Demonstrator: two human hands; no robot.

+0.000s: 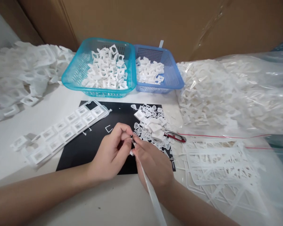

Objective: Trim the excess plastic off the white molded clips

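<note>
My left hand [113, 150] and my right hand [153, 163] meet over a black mat [85, 155]. The left fingers pinch a small piece, mostly hidden, with a dark tip showing between the hands. A long white strip [151, 191] runs from my closed right fingers down toward the front edge of the view. Just beyond the right hand lies a pile of white parts and scraps [153, 124], with a red-handled tool [175, 136] at its right side. A white frame of square parts [68, 133] lies slanted across the mat's left edge.
At the back stand a teal basket [72, 73] and a blue basket [172, 73], both holding white parts. White parts are heaped at the left [30, 69]. A clear bag of parts [207, 91] lies at the right, above stacked white sprue frames [217, 163]. Cardboard [136, 22] rises behind.
</note>
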